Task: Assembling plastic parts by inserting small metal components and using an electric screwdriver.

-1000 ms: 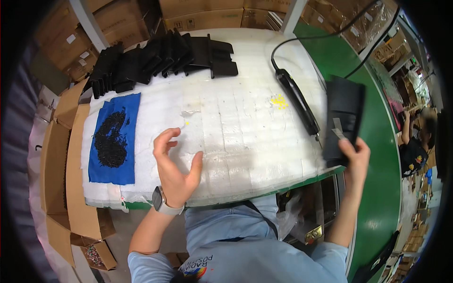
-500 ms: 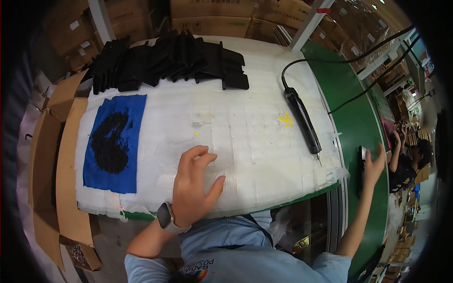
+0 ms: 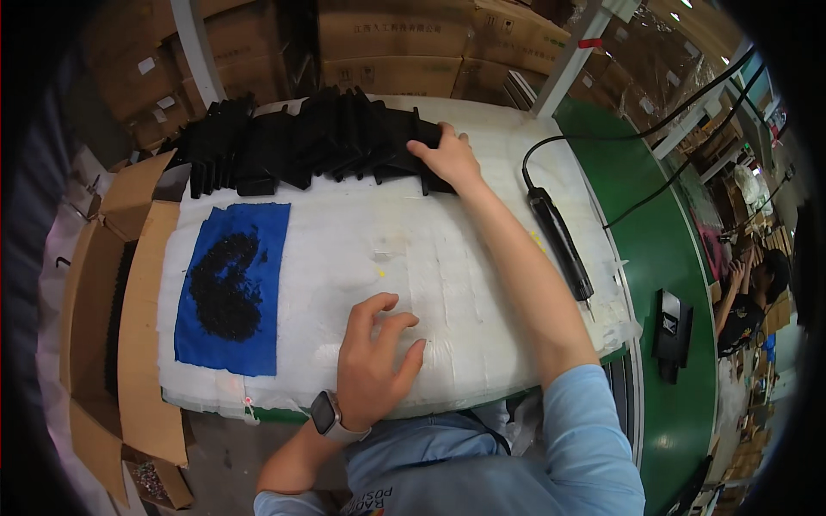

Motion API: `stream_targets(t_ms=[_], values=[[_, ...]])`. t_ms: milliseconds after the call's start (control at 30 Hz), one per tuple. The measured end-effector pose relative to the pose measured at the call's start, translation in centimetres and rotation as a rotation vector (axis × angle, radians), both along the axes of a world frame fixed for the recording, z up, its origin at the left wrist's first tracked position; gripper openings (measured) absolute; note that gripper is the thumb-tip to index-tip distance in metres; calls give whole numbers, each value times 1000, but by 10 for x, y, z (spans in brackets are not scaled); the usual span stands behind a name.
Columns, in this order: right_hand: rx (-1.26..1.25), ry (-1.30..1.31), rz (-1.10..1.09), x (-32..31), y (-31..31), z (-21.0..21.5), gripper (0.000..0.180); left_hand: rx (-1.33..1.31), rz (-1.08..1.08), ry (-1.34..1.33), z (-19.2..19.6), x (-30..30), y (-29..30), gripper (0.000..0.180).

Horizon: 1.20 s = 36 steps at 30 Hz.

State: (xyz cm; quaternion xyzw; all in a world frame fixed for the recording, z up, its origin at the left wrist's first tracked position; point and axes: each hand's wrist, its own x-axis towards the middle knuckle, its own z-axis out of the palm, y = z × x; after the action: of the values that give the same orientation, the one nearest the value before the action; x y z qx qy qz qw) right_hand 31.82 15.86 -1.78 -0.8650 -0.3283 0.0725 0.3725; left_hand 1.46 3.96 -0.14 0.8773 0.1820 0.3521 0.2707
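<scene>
At the right end of a row of black plastic parts (image 3: 297, 142), my right hand (image 3: 449, 161) grips the end part (image 3: 434, 182), its thumb on the near face and its fingers over the right edge. Part of that piece is hidden under the hand. My left hand (image 3: 376, 354), with a watch at the wrist, hovers or rests near the front of the white-covered table (image 3: 344, 249). Its fingers are loosely bent and apart, with nothing in them. A black electric screwdriver (image 3: 559, 241) lies at the right, its tip toward me.
A blue cloth (image 3: 267, 301) bears a heap of small black screws (image 3: 225, 297). Left of the table stands an open carton (image 3: 142, 327). One black part (image 3: 671, 331) lies on the green belt (image 3: 680, 404). The screwdriver's cable (image 3: 594, 136) runs up right. A co-worker (image 3: 747, 301) sits beyond.
My right hand has left the black part at the green belt and swung across to the far row's right end. My left hand keeps its pose. The view has shifted slightly.
</scene>
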Motion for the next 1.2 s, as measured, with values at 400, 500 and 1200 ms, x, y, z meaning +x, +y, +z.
stream_targets(t_ms=[400,500,1200], values=[[-269,-175,-33,61,-20,6,38,-21,-92,1,0,-1,2,25],[-270,-70,60,84,-58,4,36,-16,-106,8,2,-1,1,25],[208,11,966,-2,-229,8,101,233,-71,324,0,40,6,68]])
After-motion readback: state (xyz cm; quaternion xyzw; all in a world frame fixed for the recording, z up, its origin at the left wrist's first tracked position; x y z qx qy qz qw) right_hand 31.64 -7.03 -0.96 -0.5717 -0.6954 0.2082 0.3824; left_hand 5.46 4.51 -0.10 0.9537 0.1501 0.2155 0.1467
